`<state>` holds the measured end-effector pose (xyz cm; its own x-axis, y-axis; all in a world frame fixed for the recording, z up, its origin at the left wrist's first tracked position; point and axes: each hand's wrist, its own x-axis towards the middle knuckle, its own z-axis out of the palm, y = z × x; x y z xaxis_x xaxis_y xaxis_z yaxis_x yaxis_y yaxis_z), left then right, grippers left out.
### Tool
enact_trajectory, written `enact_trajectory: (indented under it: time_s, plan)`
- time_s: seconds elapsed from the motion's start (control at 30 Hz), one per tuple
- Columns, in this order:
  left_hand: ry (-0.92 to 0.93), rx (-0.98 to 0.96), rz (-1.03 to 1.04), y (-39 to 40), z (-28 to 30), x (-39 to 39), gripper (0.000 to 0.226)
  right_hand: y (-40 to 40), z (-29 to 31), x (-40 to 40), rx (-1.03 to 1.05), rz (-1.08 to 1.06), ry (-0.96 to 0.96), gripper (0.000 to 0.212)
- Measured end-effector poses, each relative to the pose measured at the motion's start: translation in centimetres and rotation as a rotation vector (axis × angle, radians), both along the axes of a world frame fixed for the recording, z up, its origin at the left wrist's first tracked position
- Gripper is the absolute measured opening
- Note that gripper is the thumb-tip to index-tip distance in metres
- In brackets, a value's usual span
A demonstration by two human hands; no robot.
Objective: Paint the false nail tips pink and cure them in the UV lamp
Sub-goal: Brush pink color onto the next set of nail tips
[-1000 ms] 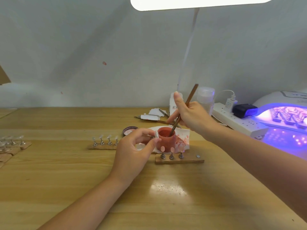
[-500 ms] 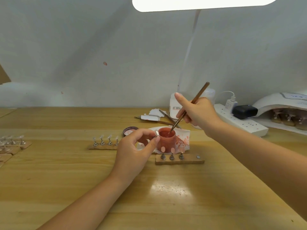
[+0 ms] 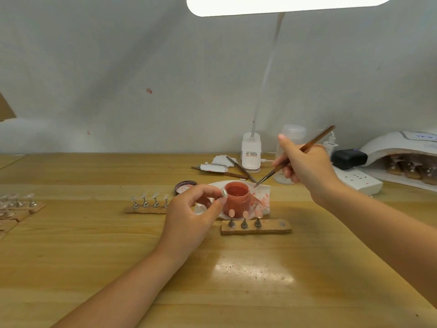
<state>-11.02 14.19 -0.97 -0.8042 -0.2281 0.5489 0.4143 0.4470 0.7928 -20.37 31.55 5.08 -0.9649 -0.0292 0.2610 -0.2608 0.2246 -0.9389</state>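
Note:
My left hand [image 3: 189, 216] pinches a small metal nail stand [image 3: 224, 192] between thumb and forefinger, just left of the open jar of pink polish [image 3: 237, 197]. My right hand [image 3: 305, 166] grips a thin brown brush [image 3: 295, 155], its pink tip hovering above the stained tissue [image 3: 261, 197] to the right of the jar. In front of the jar a wooden strip [image 3: 272, 229] carries three stands with pink tips [image 3: 244, 215]. A second strip [image 3: 144, 209] with clear tips [image 3: 149, 198] lies to the left. The UV lamp [image 3: 399, 147] at the far right is dark, with nail stands inside.
The jar lid [image 3: 185, 185] lies behind my left hand. A desk lamp base [image 3: 251, 153], a clear bottle [image 3: 292, 136], tweezers [image 3: 238, 168] and a white power strip [image 3: 357, 178] with a black plug stand at the back. More strips of clear tips [image 3: 16, 204] lie at the left edge.
My right hand lifted the brush out of the pink jar and moved it right, over the tissue. The UV lamp's purple light went off. My left hand stayed put.

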Motion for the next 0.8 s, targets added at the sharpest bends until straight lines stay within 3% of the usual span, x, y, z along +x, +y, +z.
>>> enact_trajectory:
  time_s: [0.17,0.4,0.8]
  plan:
    - [-0.002,-0.004,-0.002,0.0,0.0,-0.1,0.027,0.0,-0.1,2.4,-0.223,0.109,0.087,0.045]
    - [-0.008,0.016,-0.008,-0.1,0.0,-0.1,0.029,-1.4,-2.5,6.2,-0.209,0.311,0.394,0.033]
    - [-0.003,0.027,-0.013,0.0,0.1,0.0,0.026,-1.7,-3.6,6.6,-0.245,0.25,0.435,0.043]
